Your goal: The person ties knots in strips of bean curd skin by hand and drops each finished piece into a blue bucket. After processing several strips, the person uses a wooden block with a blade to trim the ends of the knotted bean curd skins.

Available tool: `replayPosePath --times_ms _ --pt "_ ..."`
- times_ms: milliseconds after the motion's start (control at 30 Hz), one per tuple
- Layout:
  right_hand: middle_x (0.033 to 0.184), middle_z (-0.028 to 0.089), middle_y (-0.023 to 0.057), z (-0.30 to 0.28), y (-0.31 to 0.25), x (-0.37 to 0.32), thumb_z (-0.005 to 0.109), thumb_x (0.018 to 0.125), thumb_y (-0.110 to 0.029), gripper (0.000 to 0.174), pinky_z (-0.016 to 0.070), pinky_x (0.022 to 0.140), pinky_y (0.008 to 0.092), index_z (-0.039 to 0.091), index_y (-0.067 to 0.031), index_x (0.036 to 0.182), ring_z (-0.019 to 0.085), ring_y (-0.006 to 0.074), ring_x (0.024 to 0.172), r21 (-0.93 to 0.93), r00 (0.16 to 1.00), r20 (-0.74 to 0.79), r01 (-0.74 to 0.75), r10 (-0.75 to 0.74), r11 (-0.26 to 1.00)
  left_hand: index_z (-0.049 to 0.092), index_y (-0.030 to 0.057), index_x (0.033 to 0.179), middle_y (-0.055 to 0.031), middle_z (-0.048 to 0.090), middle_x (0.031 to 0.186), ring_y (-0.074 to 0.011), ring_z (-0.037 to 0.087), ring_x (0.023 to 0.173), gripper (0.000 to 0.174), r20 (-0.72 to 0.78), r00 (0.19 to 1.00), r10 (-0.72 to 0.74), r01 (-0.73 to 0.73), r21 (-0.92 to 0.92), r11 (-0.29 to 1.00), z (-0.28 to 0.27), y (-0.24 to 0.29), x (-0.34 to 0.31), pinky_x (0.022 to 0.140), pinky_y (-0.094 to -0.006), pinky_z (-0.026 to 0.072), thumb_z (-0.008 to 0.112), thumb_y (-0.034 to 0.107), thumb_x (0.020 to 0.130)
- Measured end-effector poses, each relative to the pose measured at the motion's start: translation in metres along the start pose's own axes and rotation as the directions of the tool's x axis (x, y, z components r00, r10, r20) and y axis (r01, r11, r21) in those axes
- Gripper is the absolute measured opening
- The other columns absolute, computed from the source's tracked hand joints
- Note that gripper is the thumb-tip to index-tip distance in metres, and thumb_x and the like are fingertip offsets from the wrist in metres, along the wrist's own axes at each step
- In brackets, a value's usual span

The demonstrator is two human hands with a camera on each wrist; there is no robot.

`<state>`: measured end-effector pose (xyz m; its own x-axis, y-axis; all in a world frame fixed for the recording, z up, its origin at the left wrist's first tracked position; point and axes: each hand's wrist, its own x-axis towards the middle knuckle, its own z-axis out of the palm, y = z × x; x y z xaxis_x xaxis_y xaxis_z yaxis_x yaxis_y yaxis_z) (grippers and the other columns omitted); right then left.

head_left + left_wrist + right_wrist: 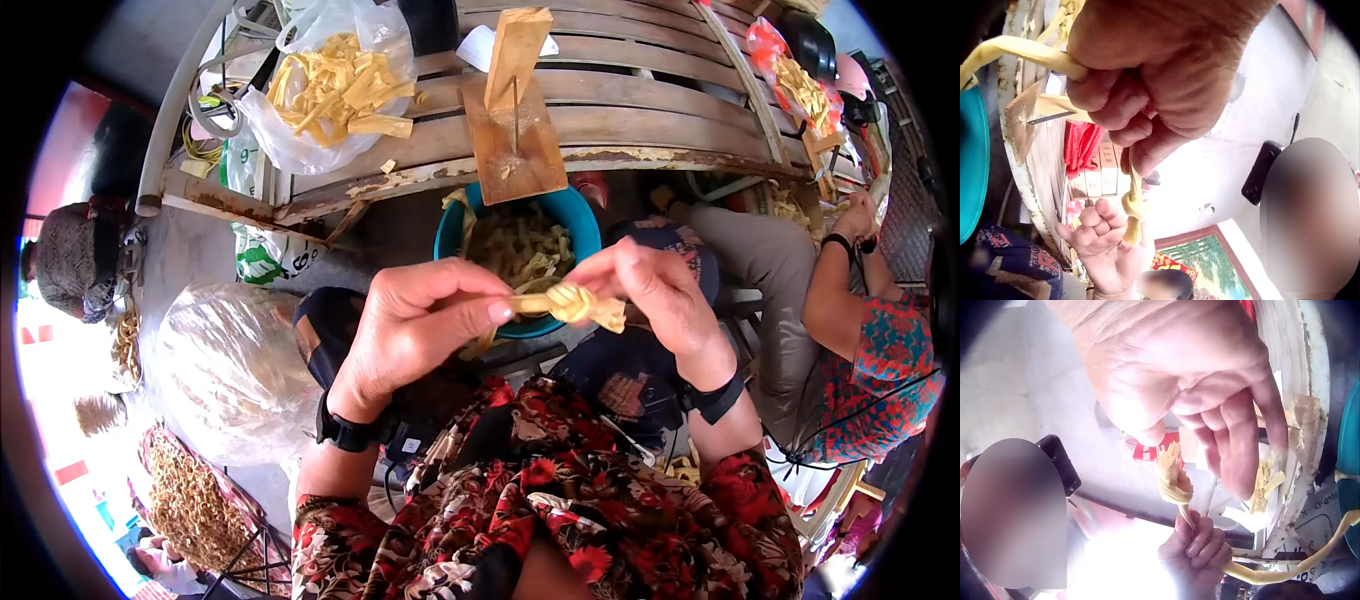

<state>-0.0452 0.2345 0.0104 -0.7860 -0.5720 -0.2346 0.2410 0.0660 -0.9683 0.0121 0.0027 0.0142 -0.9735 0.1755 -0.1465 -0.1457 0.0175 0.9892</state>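
Observation:
My left hand (425,312) pinches a pale yellow strip (530,303) between thumb and fingertips. Close to the strip's free end sits a thick knot (572,302), its short tail pointing right. In the left wrist view the strip's other length (1029,53) trails from the curled fingers toward the bucket. My right hand (668,300) is beside the knot, palm turned toward it and fingers loosely extended; in the right wrist view the knot (1174,486) stands apart from this palm. Below both hands, a teal bucket (442,235) holds many similar strips (520,245).
On the slatted bench (640,125) ahead stand a wooden block with a metal spike (515,110) and a plastic bag (265,120) of yellow pieces. A large clear plastic bag (225,370) lies at left. Another person (870,340) sits at right, hands near more yellow pieces.

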Motion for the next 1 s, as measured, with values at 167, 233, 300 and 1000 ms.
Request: replayPosePath --times_ms 167,233,300,1000 --pt "0.069 0.059 0.0061 0.004 -0.028 0.015 0.04 0.096 -0.035 0.04 0.0473 0.053 0.0227 0.055 0.002 0.096 0.056 0.0109 0.049 0.0 0.724 0.59 -0.442 0.357 0.897 0.067 0.0039 0.084 -0.0054 0.061 0.068 -0.0183 0.056 0.056 0.014 0.141 0.858 0.494 -0.508 0.376 0.775 0.004 0.003 0.014 0.051 -0.0263 0.0429 0.071 0.005 0.071" --pt "0.062 0.052 0.0016 0.003 -0.009 0.017 0.039 0.097 -0.035 0.037 0.0481 0.054 0.0225 0.052 -0.0006 0.089 0.05 0.0078 0.045 0.056 0.706 0.66 -0.385 0.255 0.921 0.066 0.0062 0.083 -0.0072 0.062 0.068 -0.023 0.06 0.057 0.012 0.24 0.854 0.461 -0.51 0.556 0.656 -0.006 0.012 0.009 0.05 -0.0307 0.0458 0.071 0.009 0.072" --pt "0.06 0.046 -0.0019 -0.005 -0.009 0.019 0.039 0.097 -0.034 0.035 0.049 0.056 0.0224 0.05 -0.0031 0.085 0.046 0.0044 0.043 -0.028 0.763 0.572 -0.349 0.302 0.937 0.067 0.0057 0.083 -0.0081 0.063 0.069 -0.0236 0.061 0.058 0.012 0.182 0.887 0.425 -0.45 0.553 0.701 -0.025 -0.001 0.013 0.052 -0.0294 0.0471 0.072 0.008 0.072" --pt "0.076 0.061 0.0067 -0.013 0.026 0.11 0.056 0.09 -0.027 0.028 0.0459 0.064 0.0265 0.062 0.0003 0.088 0.059 0.0153 0.063 -0.295 0.932 -0.235 0.203 -0.277 0.934 0.063 0.0006 0.088 -0.0049 0.061 0.071 -0.0093 0.053 0.058 0.016 -0.133 0.988 -0.082 0.084 0.016 0.996 -0.003 -0.023 0.115 0.053 -0.0236 0.0438 0.065 0.016 0.082"
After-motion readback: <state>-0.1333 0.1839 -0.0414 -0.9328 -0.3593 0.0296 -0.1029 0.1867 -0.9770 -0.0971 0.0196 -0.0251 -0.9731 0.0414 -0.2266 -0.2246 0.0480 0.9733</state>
